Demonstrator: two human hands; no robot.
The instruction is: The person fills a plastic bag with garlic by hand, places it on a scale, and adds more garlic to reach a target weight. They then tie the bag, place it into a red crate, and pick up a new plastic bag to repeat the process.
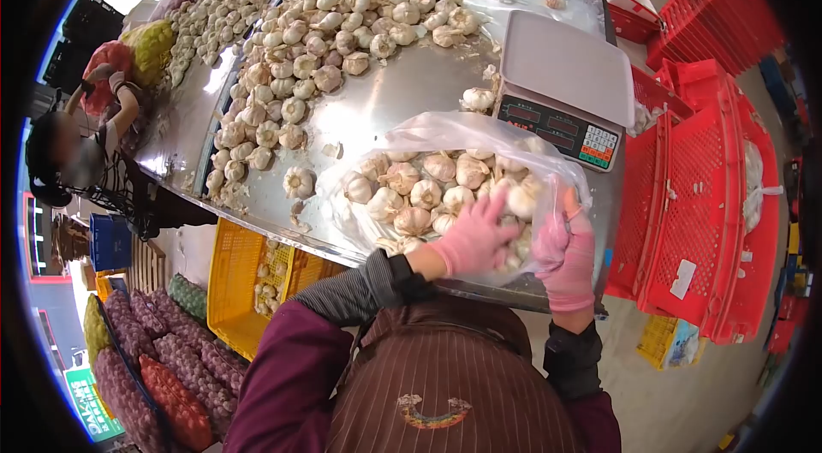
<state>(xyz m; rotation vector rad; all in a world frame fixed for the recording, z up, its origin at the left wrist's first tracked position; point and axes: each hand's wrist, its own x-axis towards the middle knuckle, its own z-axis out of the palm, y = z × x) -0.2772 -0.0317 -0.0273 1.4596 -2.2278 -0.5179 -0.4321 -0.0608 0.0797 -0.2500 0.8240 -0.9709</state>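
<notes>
The green sign (92, 406) begins "DAK", its remaining letters unclear, while keypad (599, 145) marks on the scale (565, 68) are too small.

A: How is the table (402, 98) surfaced?
B: In smooth metal, by which light is thrown back in glossy patches.
A: And the bag (432, 129)?
B: Thin, clear plastic is seen, wrinkled and shiny. Inside, the garlic (425, 194) is wrapped in dry, papery skin, mostly matt.
A: Can the scale (565, 68) be judged?
B: Its pan is finished smooth and matt; whether metal or plastic is used cannot be told.
A: What is made of cloth?
B: The gloves (481, 239), soft and matt, and the apron (445, 376), dull and pinstriped.
A: The crates (689, 205)?
B: Hard, perforated plastic is shown there. The sacks (175, 402) are made of mesh.
</notes>
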